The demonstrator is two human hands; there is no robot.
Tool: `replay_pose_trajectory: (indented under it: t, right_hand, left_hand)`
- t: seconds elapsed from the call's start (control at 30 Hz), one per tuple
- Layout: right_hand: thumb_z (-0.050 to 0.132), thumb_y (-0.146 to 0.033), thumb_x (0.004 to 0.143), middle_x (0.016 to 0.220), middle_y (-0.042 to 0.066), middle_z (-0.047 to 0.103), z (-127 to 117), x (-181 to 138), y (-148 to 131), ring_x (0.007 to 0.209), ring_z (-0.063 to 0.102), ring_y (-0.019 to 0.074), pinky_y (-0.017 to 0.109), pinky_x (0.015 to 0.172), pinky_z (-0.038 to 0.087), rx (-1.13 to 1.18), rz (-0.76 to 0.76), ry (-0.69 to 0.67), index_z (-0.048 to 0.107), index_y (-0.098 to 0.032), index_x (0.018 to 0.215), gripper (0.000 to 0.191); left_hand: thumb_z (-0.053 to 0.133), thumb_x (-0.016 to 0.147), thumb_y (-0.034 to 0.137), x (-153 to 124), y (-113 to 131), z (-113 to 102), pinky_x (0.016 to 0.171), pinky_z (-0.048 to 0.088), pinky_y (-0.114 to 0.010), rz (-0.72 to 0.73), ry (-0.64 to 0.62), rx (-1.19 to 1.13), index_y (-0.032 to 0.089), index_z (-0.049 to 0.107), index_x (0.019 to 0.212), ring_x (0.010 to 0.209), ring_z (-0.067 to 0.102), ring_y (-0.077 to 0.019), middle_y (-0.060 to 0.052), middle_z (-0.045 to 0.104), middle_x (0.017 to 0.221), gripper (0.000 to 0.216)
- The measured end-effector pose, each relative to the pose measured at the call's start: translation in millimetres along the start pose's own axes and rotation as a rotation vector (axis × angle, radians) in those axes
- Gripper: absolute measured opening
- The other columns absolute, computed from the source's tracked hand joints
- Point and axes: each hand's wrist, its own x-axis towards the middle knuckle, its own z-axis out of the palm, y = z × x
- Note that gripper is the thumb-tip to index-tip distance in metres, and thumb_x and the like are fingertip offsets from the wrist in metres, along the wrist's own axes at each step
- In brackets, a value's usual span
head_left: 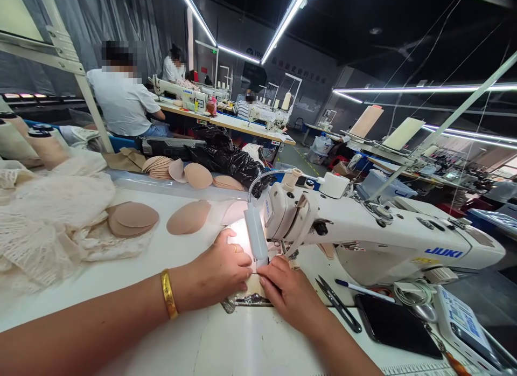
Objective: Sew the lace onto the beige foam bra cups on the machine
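Note:
My left hand point(220, 271), with a gold bangle on the wrist and a ring, lies with its fingers pressed down on a small beige fabric piece point(251, 287) under the needle of a white JUKI sewing machine point(363, 236). From the other side my right hand point(288, 292) presses its fingertips on the same piece. A lit lamp on a flexible neck point(255, 238) shines onto the work just above both hands. The needle itself is hidden behind the lamp.
Beige bra cups lie stacked on the table point(133, 218) point(189, 216) beside a heap of cream lace point(52, 220). Black thread snips point(338, 305), a pen point(363, 290) and a dark phone point(398, 327) lie right of my hand. Other people sit at machines behind.

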Motion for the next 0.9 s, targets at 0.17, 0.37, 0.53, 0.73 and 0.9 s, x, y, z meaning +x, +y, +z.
replay_pose_trajectory:
  t: [0.17,0.37,0.53,0.73,0.9]
  right_hand:
    - [0.051,-0.02,0.103,0.097,0.005,0.069,6.6,3.1,2.1,0.078,0.063,0.0231,0.032,0.063,0.044,-0.104,0.086,0.0,0.067,-0.026,0.117,0.022]
    - [0.05,-0.022,0.105,0.104,0.006,0.072,7.4,3.5,1.8,0.074,0.061,0.0217,0.031,0.062,0.043,-0.142,0.114,0.0,0.065,-0.024,0.121,0.022]
    - [0.051,-0.022,0.105,0.109,0.008,0.074,8.9,3.8,2.1,0.087,0.065,0.0263,0.032,0.063,0.043,-0.188,0.118,0.003,0.065,-0.023,0.124,0.023]
    - [0.052,-0.021,0.105,0.11,0.008,0.075,6.5,5.4,-1.2,0.095,0.066,0.0281,0.033,0.066,0.044,-0.203,0.134,-0.023,0.066,-0.023,0.123,0.023]
    - [0.055,-0.022,0.104,0.106,0.008,0.074,2.7,8.0,-2.2,0.094,0.065,0.0273,0.032,0.069,0.044,-0.163,0.14,-0.024,0.068,-0.022,0.123,0.023]
  left_hand:
    - [0.067,0.093,0.018,9.4,-2.2,-12.7,0.105,0.031,-0.057,-0.064,-0.061,-0.018,0.02,0.065,0.078,0.083,0.064,-0.0228,0.0,0.071,0.082,0.016]
    - [0.051,0.096,0.013,17.0,-20.7,-27.1,0.106,0.041,-0.053,-0.314,0.028,-0.064,0.021,0.074,0.106,0.103,0.067,-0.0296,-0.008,0.076,0.108,0.027]
    - [0.033,0.088,-0.002,9.0,-59.3,-35.8,0.092,0.052,-0.039,-0.665,-0.065,-0.087,0.015,0.043,0.155,0.113,0.068,-0.0272,-0.015,0.073,0.124,0.07]
    - [0.049,0.086,0.01,-3.6,-47.3,-62.0,0.06,0.038,-0.035,-0.662,-0.292,-0.053,0.018,0.063,0.086,0.067,0.062,-0.0268,-0.008,0.067,0.072,0.015]
    - [0.058,0.091,0.024,1.7,-7.8,-52.1,0.058,0.028,-0.032,-0.544,-0.361,-0.197,0.021,0.05,0.069,0.065,0.056,-0.021,-0.002,0.061,0.069,0.023]
